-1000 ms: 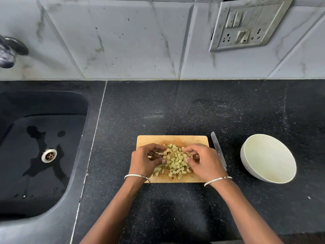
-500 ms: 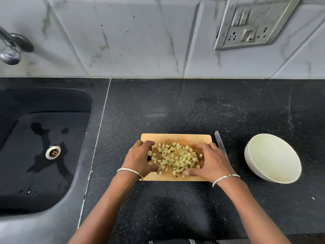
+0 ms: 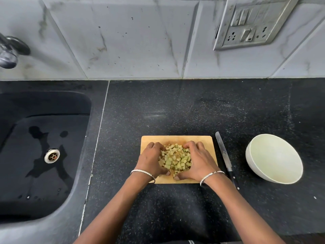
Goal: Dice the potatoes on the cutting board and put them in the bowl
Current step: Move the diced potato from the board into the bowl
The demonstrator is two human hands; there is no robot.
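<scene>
well, at the far left a metal tap (image 3: 8, 53) juts in from the edge above a dark sink (image 3: 26, 182), whose floor carries wet patches around a round steel drain (image 3: 52, 156). a pale seam runs down between the sink and the black speckled desk (image 3: 175, 106). on the desk, near its front edge, lies a wooden cutting board (image 3: 177, 139), flat and square to the person. the left hand (image 3: 150, 161), with a silver bangle (image 3: 143, 172) at the wrist, rests on the left part of the board, its fingers curled inward against the left side of a heap of diced potatoes (image 3: 175, 159). the heap sits in the middle of the board, small pale green-yellow cubes piled close together. the right hand (image 3: 200, 162), also with a bangle (image 3: 211, 175) at the wrist, cups the heap from the right side, fingers bent round its far edge and thumb lying along the near edge, close to the left thumb. so both hands are curved about the pile, touching it, with the cubes enclosed between them. just beside the board's right edge a knife (image 3: 224, 154) lies flat on the desk, blade pointing away from the person, dark handle toward them and partly hidden under the right wrist. further right, apart from the knife, stands a white bowl (image 3: 274, 155), tilted a little toward the board. on the tiled wall above sits a grey switch and socket panel (image 3: 251, 23).
</scene>
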